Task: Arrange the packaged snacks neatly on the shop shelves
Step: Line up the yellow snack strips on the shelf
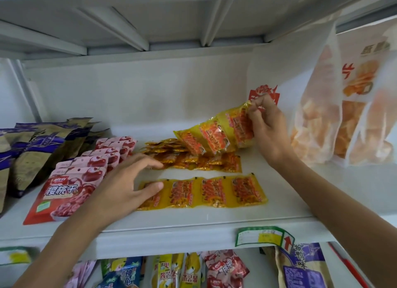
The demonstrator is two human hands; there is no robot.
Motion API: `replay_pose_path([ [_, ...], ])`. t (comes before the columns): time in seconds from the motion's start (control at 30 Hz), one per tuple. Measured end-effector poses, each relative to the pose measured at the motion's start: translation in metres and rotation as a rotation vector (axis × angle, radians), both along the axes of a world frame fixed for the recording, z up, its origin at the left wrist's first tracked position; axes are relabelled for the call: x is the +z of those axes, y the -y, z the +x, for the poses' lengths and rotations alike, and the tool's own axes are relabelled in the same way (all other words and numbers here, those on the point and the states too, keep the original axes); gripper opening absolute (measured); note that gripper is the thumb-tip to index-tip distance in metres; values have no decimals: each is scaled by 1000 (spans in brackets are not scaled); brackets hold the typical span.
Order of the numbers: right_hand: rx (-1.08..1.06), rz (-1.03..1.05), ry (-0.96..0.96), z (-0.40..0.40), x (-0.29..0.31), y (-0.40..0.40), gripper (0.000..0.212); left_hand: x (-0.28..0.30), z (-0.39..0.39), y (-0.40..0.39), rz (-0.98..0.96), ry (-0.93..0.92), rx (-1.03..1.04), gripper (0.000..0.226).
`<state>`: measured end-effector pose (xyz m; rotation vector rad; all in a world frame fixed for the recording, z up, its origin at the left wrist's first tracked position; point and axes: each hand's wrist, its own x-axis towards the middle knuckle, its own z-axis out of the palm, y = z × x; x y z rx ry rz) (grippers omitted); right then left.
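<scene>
On the white shelf (193, 221) lie yellow-and-orange snack strips. One flat strip (214, 193) lies near the shelf's front edge. Behind it sits a loose pile of the same strips (193, 159). My right hand (268, 133) pinches the upper end of a lifted strip (214, 137), which hangs tilted over the pile. My left hand (124, 189) hovers with fingers spread and relaxed; its thumb touches the left end of the flat strip, and its fingertips reach the pile's left edge.
Red-and-pink cherry packs (71, 186) lie in a row left of the strips, with purple-and-brown bags (32, 150) beyond. Large translucent bags of orange chips (343, 116) stand at the right. A price label (262, 236) sits on the shelf's front lip. More snack packs (193, 270) fill the shelf below.
</scene>
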<state>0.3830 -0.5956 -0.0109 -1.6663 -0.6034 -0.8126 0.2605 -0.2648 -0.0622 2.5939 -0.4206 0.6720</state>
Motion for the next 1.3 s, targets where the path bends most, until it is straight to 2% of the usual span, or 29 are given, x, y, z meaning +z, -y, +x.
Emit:
replay_pose_path([
  [0.07,7,21,23,-9,4,-1,15,5,-6,5,-46,34,45,48],
  [0.2,74,-74,99,-32,15,-5,20,13,-9,17,-256,47,27,60],
  [0.37,276,-77,98,-57,33,-11,18,27,17,44,-714,-206,-175,107],
  [0.4,312,-66,73,-60,32,-14,19,25,20,50,-779,-232,-217,103],
  [0.5,395,11,-45,-64,24,-15,19,19,19,63,-950,-222,-324,68],
  [0.6,325,46,-157,-58,17,-4,17,29,9,57,-1092,-218,-291,55],
  [0.67,268,-7,-232,-52,9,6,13,36,6,49,-1079,-215,-241,39],
  [0.73,290,-54,-295,-51,-2,10,10,39,3,42,-1019,-175,-233,35],
  [0.83,468,-25,-361,-59,-16,4,21,30,-1,35,-1014,-81,-187,39],
  [0.9,554,-68,-388,-61,-23,-2,21,24,-5,31,-1032,-34,-126,40],
  [0.97,542,-159,-359,-58,-26,-4,24,21,-5,28,-1050,7,-98,40],
  [1.1,481,-118,-303,-58,-26,-3,16,20,-7,32,-970,102,-54,35],
  [1.2,369,-180,-197,-61,-31,-1,23,20,-8,32,-962,147,-51,31],
  [1.3,315,-193,-145,-65,-34,0,9,20,-9,30,-915,190,-94,29],
])
